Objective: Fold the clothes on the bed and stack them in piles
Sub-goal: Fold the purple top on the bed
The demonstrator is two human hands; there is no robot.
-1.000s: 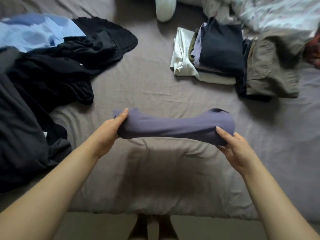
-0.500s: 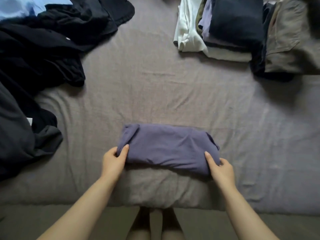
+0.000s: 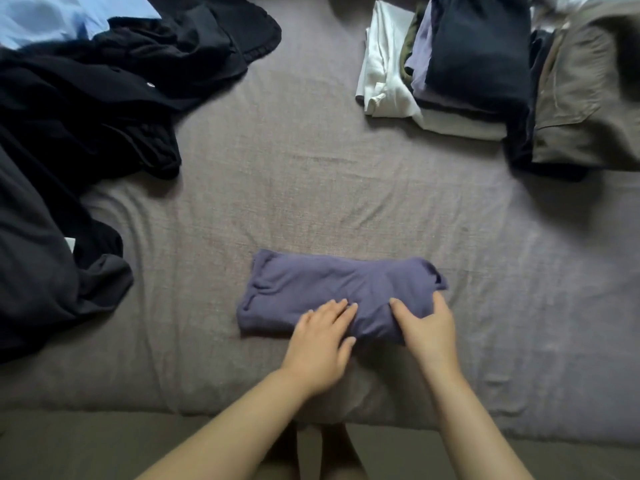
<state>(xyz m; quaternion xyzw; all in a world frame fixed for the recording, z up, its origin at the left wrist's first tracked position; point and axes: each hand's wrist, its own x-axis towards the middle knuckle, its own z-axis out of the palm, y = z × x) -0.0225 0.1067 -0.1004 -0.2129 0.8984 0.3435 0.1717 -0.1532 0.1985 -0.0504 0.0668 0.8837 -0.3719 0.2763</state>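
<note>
A folded purple garment lies flat on the grey bed sheet near the front edge. My left hand rests flat on its near middle with fingers straight. My right hand holds the garment's right end, thumb on top and fingers curved round the edge. A heap of unfolded dark clothes with a light blue shirt fills the left side. At the back right stand folded piles: white and navy items and olive trousers.
The bed's front edge runs across the bottom, with floor and my feet below it. Bare sheet lies between the purple garment and the piles at the back.
The purple garment went from being held up in the air to lying folded on the sheet. My left hand slid from its left end to the middle; my right hand stays at the right end.
</note>
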